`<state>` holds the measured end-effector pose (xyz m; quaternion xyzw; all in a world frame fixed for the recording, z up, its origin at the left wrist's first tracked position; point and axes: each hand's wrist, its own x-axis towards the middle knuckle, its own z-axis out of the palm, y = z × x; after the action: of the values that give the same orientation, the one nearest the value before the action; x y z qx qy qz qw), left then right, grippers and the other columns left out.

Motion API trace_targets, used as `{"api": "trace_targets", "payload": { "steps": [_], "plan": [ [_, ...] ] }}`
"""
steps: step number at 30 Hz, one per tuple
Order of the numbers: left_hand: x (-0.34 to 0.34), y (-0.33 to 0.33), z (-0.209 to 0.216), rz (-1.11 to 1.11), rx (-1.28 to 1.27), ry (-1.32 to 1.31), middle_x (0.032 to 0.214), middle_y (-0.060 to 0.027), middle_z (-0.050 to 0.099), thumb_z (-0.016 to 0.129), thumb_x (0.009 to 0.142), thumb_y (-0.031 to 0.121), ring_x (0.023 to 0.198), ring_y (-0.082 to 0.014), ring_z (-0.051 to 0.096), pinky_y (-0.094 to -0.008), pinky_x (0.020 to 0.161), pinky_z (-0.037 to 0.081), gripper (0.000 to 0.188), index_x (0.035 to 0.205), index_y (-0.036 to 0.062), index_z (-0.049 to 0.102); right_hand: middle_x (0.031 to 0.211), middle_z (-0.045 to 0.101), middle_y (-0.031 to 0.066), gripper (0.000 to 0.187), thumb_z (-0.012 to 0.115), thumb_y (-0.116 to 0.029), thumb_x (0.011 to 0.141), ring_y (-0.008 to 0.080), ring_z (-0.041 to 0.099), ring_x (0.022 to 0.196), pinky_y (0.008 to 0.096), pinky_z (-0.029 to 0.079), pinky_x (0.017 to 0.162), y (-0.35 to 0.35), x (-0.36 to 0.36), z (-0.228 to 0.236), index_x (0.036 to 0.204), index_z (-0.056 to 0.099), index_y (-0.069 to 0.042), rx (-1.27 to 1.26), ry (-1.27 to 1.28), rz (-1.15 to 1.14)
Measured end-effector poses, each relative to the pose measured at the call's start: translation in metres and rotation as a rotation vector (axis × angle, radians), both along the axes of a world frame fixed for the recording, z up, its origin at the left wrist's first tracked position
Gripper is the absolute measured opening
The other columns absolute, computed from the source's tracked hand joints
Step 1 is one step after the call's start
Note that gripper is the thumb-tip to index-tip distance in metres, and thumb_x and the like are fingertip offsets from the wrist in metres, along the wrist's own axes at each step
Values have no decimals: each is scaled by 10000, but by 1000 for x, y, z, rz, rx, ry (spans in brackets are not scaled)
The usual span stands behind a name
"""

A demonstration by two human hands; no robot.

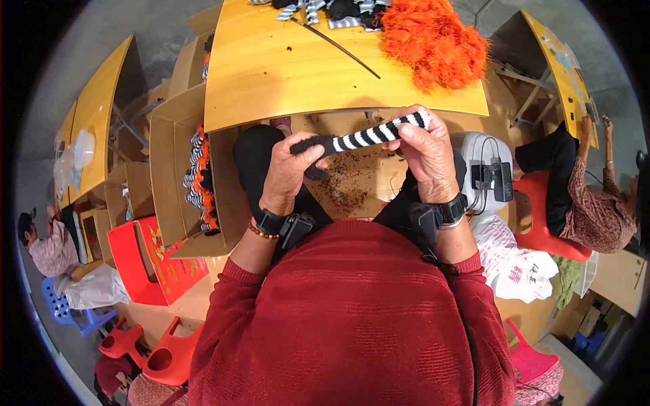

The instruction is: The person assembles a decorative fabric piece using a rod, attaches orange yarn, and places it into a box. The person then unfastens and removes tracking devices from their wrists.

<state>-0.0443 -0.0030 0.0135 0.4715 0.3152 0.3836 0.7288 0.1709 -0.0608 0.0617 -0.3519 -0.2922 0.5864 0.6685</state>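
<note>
A narrow black-and-white striped knitted tube (369, 137), with a plain black end, stretches between my hands above my lap. My left hand (288, 169) pinches the black end between thumb and fingers. At the striped end, my right hand (430, 152) is closed, thumb on top and fingers behind. The tube tilts slightly, its right end higher. Just beyond is the edge of the yellow table (271, 81). On it lie a heap of fluffy orange trim (433, 44), a thin dark stick (335, 47) and several striped and black cloth pieces (332, 13).
An open cardboard box (169, 169) at my left holds orange, black and striped pieces. Near it stands a red box (159, 264). On my right are a grey case with a black device (493, 177) and a white bag (521, 271). People sit at tables on both sides.
</note>
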Motion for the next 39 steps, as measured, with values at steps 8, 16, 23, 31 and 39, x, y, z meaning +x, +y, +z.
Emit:
{"api": "trace_targets", "payload": {
  "steps": [8,16,23,31,39],
  "plan": [
    [7,6,16,-29,184,258,961,-28,540,640,710,66,861,-89,511,-210,726,434,315,1012,54,554,726,555,12,127,576,-60,821,74,512,653,215,428,607,-23,-1,18,919,590,19,10,-498,36],
    [46,-11,41,-281,12,-96,948,-14,556,581,785,14,862,-85,518,-211,767,427,227,1009,23,548,674,515,94,108,574,-32,778,210,525,617,282,416,573,-21,-5,7,883,580,-11,261,-1041,-71],
    [63,-7,22,-357,-340,-295,930,-95,576,547,798,-9,810,-154,574,-295,694,514,244,1038,-10,506,660,521,76,112,578,13,732,170,572,591,265,446,527,-24,-3,-10,843,572,-1,86,-808,-44],
    [68,-4,13,-310,-342,-123,818,-57,594,563,819,45,649,-101,554,-217,594,470,189,997,-14,548,691,524,-3,74,612,-32,770,49,474,614,186,389,545,-22,5,-26,826,570,-7,-40,-872,-42],
    [57,0,-5,-231,-409,-185,775,-51,576,537,832,43,647,-131,589,-244,594,503,66,890,14,525,649,567,142,215,540,-165,784,274,580,612,359,442,557,23,59,-31,952,559,-33,-39,-1605,-519]
  ]
}}
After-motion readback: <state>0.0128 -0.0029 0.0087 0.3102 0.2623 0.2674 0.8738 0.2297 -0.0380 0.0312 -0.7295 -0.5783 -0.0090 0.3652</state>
